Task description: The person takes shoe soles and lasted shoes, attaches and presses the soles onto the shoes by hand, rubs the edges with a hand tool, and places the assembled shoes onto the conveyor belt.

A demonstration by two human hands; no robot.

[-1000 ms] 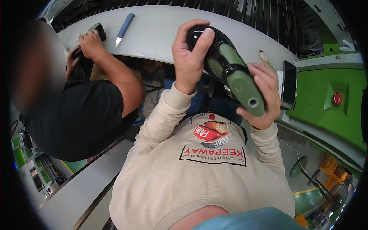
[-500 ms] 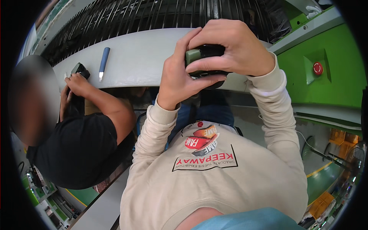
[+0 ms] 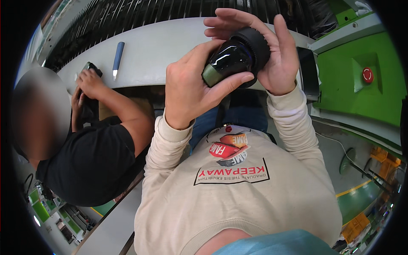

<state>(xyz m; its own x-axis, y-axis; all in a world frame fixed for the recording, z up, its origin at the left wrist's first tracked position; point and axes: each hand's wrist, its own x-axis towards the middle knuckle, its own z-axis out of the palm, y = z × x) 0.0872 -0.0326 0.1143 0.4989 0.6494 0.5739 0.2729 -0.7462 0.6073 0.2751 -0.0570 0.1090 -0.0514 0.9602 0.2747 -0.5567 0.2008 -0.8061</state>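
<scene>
My left hand (image 3: 191, 78) is wrapped round a glossy black rounded object (image 3: 231, 59). It has a dull green panel at its lower left end and a wide ribbed black ring at the other; its exact kind I cannot make out. The thumb lies along its near side. Beside the ribbed ring, my right hand (image 3: 278, 63) is open with its fingers spread and palm turned up. Part of that palm is behind the ring, so whether it touches cannot be told. Both hands are above the white table (image 3: 148, 59).
A blue-handled tool with a pale tip (image 3: 118, 61) lies on the table. To the left, a person in black (image 3: 91, 165) handles a small dark green object (image 3: 91, 67). A black flat-sided item (image 3: 308, 72) is by the right table end, near a green panel with a red button (image 3: 367, 75).
The object has turned in my left hand, bringing its ribbed ring into view at the upper right. My right hand has let go, opened and turned palm up.
</scene>
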